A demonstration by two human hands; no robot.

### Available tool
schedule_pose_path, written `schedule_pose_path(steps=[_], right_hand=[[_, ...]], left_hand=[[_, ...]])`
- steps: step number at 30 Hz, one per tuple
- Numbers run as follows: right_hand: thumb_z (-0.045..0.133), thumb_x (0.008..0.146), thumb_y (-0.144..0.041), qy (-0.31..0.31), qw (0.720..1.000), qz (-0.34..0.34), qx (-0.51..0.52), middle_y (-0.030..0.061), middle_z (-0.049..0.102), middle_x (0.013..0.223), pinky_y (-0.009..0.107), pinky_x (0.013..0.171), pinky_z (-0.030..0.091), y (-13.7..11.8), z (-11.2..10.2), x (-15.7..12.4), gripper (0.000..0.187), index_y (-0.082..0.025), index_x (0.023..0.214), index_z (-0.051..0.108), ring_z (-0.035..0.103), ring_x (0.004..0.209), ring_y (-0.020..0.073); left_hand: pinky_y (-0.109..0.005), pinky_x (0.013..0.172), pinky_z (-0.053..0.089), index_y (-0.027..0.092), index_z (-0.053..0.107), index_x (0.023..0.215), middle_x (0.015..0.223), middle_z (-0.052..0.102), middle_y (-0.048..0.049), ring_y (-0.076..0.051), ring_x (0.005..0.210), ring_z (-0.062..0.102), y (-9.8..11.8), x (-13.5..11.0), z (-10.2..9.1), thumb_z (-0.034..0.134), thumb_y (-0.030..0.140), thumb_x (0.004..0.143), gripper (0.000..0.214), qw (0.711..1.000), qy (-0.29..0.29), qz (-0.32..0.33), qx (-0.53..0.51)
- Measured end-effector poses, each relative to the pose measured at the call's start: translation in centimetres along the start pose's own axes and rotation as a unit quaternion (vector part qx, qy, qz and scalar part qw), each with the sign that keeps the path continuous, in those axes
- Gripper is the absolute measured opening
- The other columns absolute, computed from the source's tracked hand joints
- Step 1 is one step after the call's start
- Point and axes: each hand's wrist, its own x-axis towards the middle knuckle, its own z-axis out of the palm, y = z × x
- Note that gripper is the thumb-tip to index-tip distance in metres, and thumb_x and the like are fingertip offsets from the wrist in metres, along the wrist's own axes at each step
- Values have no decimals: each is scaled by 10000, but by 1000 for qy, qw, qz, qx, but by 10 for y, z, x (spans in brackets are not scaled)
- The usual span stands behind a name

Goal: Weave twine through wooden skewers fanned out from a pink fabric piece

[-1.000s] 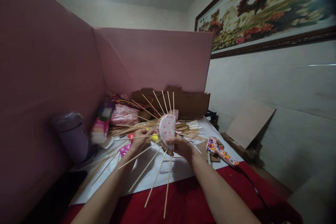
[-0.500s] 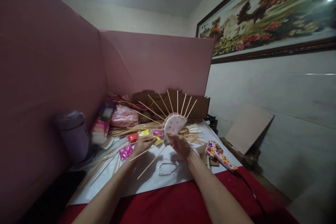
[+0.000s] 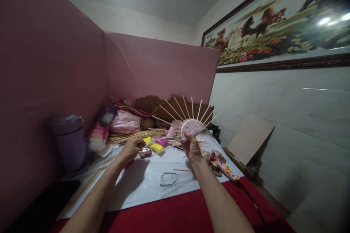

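Observation:
My right hand (image 3: 192,148) grips a half-round base (image 3: 193,127) covered in white cloth with pink dots, thumb pressed on its face. Brown cord runs along the curved rim, and thin wooden sticks (image 3: 192,107) fan out from it. To the left, my left hand (image 3: 133,148) is closed in a pinch, level with the lower sticks. A thin pale line stretches between its fingertips and the rim; whether it is cord or a stick I cannot tell. Beneath the sticks lie yellow packets (image 3: 158,148) and a magenta packet (image 3: 162,141).
A flower-patterned glue gun (image 3: 224,166) lies at the right with its cable. On the white sheet (image 3: 153,193) rests a thin wire-like loop (image 3: 168,179). Behind are bundled sticks (image 3: 128,137), a twine ball (image 3: 147,123) and dotted cloth (image 3: 126,121). A purple tumbler (image 3: 69,143) stands left.
The fan piece has moved right and turned a little in my right hand. My left hand has drawn back left from the rim and closed. The view has shifted slightly.

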Motion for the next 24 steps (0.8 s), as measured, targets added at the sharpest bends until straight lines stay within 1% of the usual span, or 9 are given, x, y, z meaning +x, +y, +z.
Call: schedule_pose_path(steps=[3,6,8,12,14,16,19,22,24], right_hand=[[674,573,-187,28,999,-23,-2,-66,605,609,175,504,484,-4,-7,5,158,-183,671,550,552,537,70],[675,561,-183,40,999,-37,0,-72,599,587,168,509,492,-6,-11,8,170,-188,670,545,565,552,72],[677,557,-177,45,998,-43,-1,-71,597,576,174,519,502,-6,-13,9,176,-189,675,546,574,561,78],[682,557,-192,60,996,-59,-1,-76,585,549,191,520,515,-7,-16,12,192,-191,690,544,580,551,84],[682,552,-202,72,995,-70,0,-82,578,543,183,502,506,-9,-19,14,201,-188,686,533,573,534,76],[678,544,-201,87,993,-82,2,-84,575,548,174,483,493,-13,-23,18,209,-181,677,518,568,525,70],[662,549,-193,117,986,-116,5,-87,566,559,165,451,465,-22,-30,22,212,-177,676,494,555,507,63],[637,583,-212,149,975,-166,9,-98,540,557,157,421,430,-31,-36,26,198,-180,694,477,516,466,47],[633,594,-224,168,967,-194,10,-98,522,555,156,407,410,-34,-38,27,197,-178,706,478,495,455,45]], left_hand=[[-219,411,294,138,686,664,466,551,5,-106,419,435,5,-1,-6,699,274,503,211,998,-37,-24,-52],[-221,364,265,114,669,782,488,573,-7,-87,358,401,12,-5,-15,693,346,545,333,992,-51,-51,-101],[-224,357,290,111,651,767,521,597,-24,-90,359,431,14,-6,-22,700,362,552,334,989,-43,-65,-124],[-252,416,403,110,636,733,502,606,-31,-123,395,518,8,-5,-31,762,286,474,338,985,-22,-94,-143],[-254,400,404,104,629,722,470,597,-33,-132,378,522,3,-4,-35,772,281,463,345,984,-13,-105,-142],[-244,361,375,100,623,713,449,588,-34,-134,348,506,-1,-4,-38,762,322,486,347,984,-2,-110,-137],[-217,308,290,114,594,697,414,552,-5,-109,287,440,-6,-3,-43,717,406,534,356,985,42,-105,-131],[-200,296,179,148,534,675,369,459,60,-65,248,320,-9,0,-48,665,466,572,359,980,131,-86,-122],[-203,318,171,162,509,673,373,417,78,-60,271,302,-11,2,-50,634,499,597,367,974,180,-72,-115]])
